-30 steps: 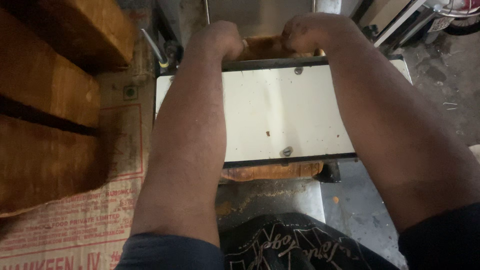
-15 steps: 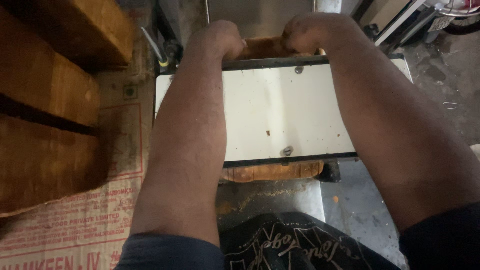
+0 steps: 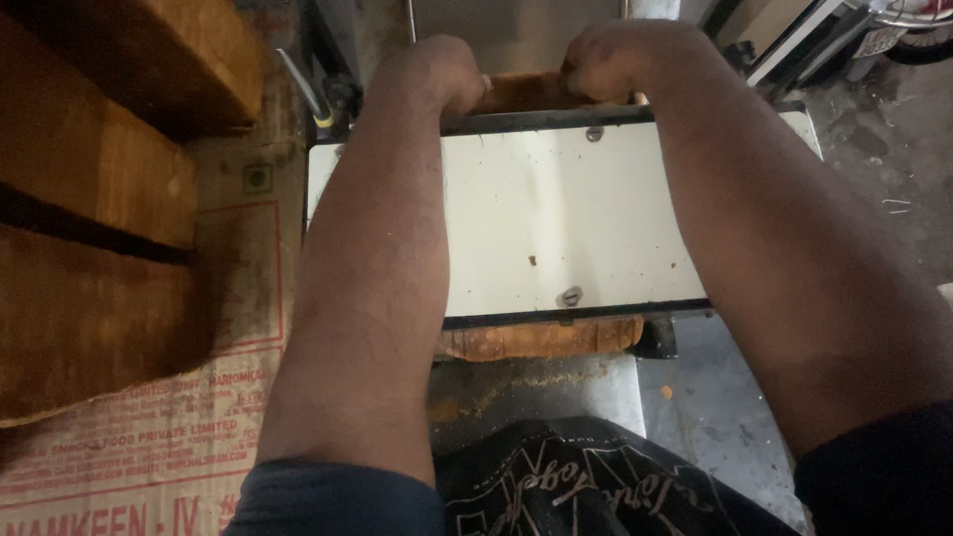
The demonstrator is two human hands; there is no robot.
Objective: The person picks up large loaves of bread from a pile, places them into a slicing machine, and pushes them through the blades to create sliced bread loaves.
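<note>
Our left hand (image 3: 437,74) and right hand (image 3: 606,60) reach over the far edge of a cream-white panel (image 3: 556,223), both curled into loose fists with the knuckles toward us. They press down on a brown loaf (image 3: 521,91) that shows between them just beyond the panel's dark far rim. The fingertips are tucked out of sight behind the knuckles, so we cannot tell whether they pinch the loaf or only rest on it. Both forearms stretch across the panel, the left one covering its left part.

The panel lies flat, edged in dark strips front and back, with a small bolt (image 3: 569,296) near its near edge and a few crumbs on its face. Under the near edge another stretch of browned loaf (image 3: 541,339) pokes out, above a metal tray (image 3: 556,382) dusted with crumbs.

To the left, large brown loaves (image 3: 94,238) sit stacked on flattened printed cardboard (image 3: 233,288). A thin metal rod with a yellow band (image 3: 303,91) stands just beside the panel's far left corner. At the bottom, our dark printed shirt (image 3: 586,486) fills the view.
</note>
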